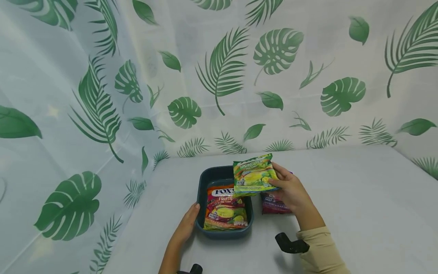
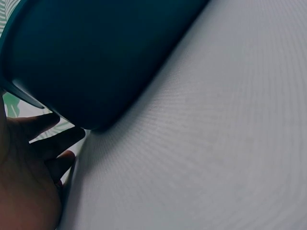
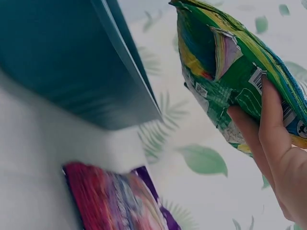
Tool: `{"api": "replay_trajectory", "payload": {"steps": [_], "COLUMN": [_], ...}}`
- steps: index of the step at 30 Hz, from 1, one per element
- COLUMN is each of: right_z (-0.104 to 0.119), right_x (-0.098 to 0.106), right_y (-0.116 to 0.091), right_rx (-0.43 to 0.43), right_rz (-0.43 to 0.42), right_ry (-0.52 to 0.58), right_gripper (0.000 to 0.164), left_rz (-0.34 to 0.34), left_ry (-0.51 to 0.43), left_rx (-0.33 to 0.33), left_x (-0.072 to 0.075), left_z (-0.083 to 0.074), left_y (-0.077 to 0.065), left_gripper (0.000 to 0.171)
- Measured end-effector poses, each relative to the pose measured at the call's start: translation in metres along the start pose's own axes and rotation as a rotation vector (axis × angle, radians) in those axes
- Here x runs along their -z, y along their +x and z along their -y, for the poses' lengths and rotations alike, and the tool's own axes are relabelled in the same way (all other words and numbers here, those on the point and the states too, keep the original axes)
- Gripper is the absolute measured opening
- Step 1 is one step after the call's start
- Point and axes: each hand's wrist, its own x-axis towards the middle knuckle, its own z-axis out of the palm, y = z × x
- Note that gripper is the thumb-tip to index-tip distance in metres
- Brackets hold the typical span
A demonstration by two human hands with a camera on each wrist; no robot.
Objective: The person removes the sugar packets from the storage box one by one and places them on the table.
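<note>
Nearest, at the bottom of the head view, a black bent piece [image 1: 292, 244] sits beside the right tan sleeve [image 1: 323, 251], with white worktop [image 1: 373, 213] showing between it and the bin and reaching away to the right. The left edge of the worktop slants off well apart from the left hand [image 1: 186, 226]. The dark blue-green bin [image 1: 224, 234], a rounded rectangle with a raised rim, stands upright on the worktop; an orange-red Fox's Fruits bag [image 1: 226, 209] lies in it, label up, toward the near end, its top right corner covered from view by the packet in front. The left hand is at the bin's left wall, its fingers parted and fairly straight, tips against the outside. The right hand [image 1: 292, 192] pinches the green-and-yellow Spring Tea packet [image 1: 254, 175] by its right side, thumb on the printed front and fingers behind; the packet is raised, overlapping the bin's right rim in the head view, while the right wrist view shows it apart from the bin. Lower, a dark red and purple bag [image 1: 275, 205] lies on the worktop just beside the bin's right wall, partly hidden by packet and hand. Farthest, a white leaf-printed sheet [image 1: 236, 118] rises along the worktop's back edge.
</note>
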Motion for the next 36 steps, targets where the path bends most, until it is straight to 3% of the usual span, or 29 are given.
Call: {"api": "replay_trajectory", "payload": {"steps": [6, 12, 21, 25, 29, 32, 36], "right_z": [0.006, 0.008, 0.007, -0.008, -0.040, -0.058, -0.063], "right_x": [0.023, 0.044, 0.077, 0.108, 0.157, 0.189, 0.207], "right_y": [-0.004, -0.008, -0.018, -0.010, 0.008, 0.016, 0.015], "right_rx": [0.019, 0.022, 0.123, 0.127, 0.136, 0.168, 0.148], "right_rz": [-0.038, -0.142, -0.294, -0.332, -0.405, -0.465, -0.585], "right_ry": [0.027, 0.040, 0.242, 0.238, 0.226, 0.291, 0.283], "right_gripper": [0.068, 0.065, 0.059, 0.056, 0.053, 0.053, 0.050], "left_rz": [-0.008, -0.013, -0.015, -0.022, -0.030, -0.030, -0.026], "left_ry": [-0.003, -0.010, -0.004, 0.002, 0.011, 0.015, 0.016], "left_rx": [0.024, 0.045, 0.052, 0.064, 0.079, 0.073, 0.064], "left_x": [0.000, -0.001, 0.000, 0.000, -0.001, -0.001, -0.001], "left_z": [0.003, 0.002, -0.002, -0.003, -0.002, -0.001, -0.001], "left_y": [0.001, 0.003, 0.001, 0.001, 0.000, 0.000, 0.000], "left_gripper": [0.079, 0.079, 0.077, 0.079, 0.081, 0.081, 0.079]}}
